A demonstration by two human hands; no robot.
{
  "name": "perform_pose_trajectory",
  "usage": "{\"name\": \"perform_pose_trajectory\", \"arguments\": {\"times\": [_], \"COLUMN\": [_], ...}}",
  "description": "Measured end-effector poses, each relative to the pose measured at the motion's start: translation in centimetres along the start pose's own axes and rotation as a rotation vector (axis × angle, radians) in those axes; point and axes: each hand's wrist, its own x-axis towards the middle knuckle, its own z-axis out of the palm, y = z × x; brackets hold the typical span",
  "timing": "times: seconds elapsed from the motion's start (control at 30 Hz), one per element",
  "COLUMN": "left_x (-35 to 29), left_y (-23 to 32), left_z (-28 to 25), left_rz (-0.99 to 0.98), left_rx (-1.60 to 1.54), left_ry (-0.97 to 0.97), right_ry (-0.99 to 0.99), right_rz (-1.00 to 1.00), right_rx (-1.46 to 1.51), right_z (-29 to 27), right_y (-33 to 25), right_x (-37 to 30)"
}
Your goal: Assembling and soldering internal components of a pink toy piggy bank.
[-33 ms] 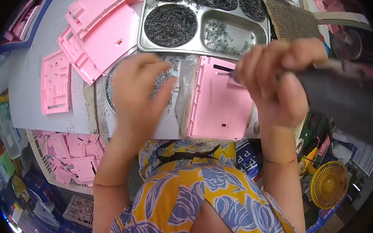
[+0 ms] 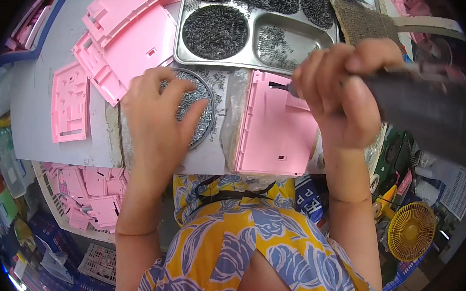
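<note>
Clearly, one flat rectangular panel of pink plastic (image 2: 276,132) lies by the near edge of the white tabletop (image 2: 34,94), its long axis going from near to far. It is on the left and near side of the right hand (image 2: 346,91), which is the nearer one and is wrapped around a thick dark cylindrical tool (image 2: 427,114). The tool's narrow end points left over the panel's far part; whether it touches, I cannot tell. The left hand (image 2: 156,106) is not closed: its bent fingers spread above a round dark-rimmed dish (image 2: 214,112) of small silvery metal pieces (image 2: 200,95), with nothing seen in them. Beyond stands a shiny steel tray (image 2: 247,59) with dark wire coils (image 2: 215,32). At far left are overlapping pink plastic parts (image 2: 137,45), at near left a pale plastic crate (image 2: 94,234), and at near right a round yellow fan (image 2: 411,230)
</note>
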Motion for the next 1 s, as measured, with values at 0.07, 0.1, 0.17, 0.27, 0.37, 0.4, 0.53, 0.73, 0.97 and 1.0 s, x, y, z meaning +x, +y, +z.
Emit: {"name": "perform_pose_trajectory", "arguments": {"times": [0.07,0.1,0.17,0.27,0.37,0.4,0.53,0.73,0.97,1.0], "left_x": [-1.5,-2.0,-2.0,-1.8,-1.3,-1.1,-1.0,-1.7,-1.8,-1.8], "left_y": [-2.2,-2.8,-2.9,-3.4,-3.6,-3.6,-1.1,0.0,0.6,0.6], "left_z": [0.1,0.2,0.0,0.5,0.3,0.1,0.7,2.0,1.2,1.4], "left_rz": [0.064,0.089,0.078,0.013,-0.002,0.002,0.322,0.528,0.575,0.572], "left_rx": [0.059,0.091,0.021,0.008,0.004,0.002,-0.450,-0.227,-0.069,-0.074], "left_ry": [-0.095,-0.144,-0.081,-0.044,-0.125,-0.166,-0.319,-0.223,-0.265,-0.260], "right_ry": [-0.041,-0.043,-0.048,-0.100,-0.097,-0.094,-0.101,-0.083,-0.052,-0.048], "right_rz": [-0.007,-0.003,-0.003,-0.013,-0.007,-0.003,0.002,-0.002,0.002,0.021], "right_rx": [0.013,0.021,0.025,0.025,-0.018,-0.029,-0.016,-0.027,-0.011,0.016], "right_z": [-0.6,-0.5,-0.2,-0.3,-0.7,-0.7,-1.0,-0.9,-0.3,-0.2], "right_y": [1.1,1.5,1.8,1.9,1.4,1.3,1.2,1.3,3.4,3.7], "right_x": [0.8,1.1,1.4,1.6,1.4,1.3,1.4,1.4,2.0,1.9]}}
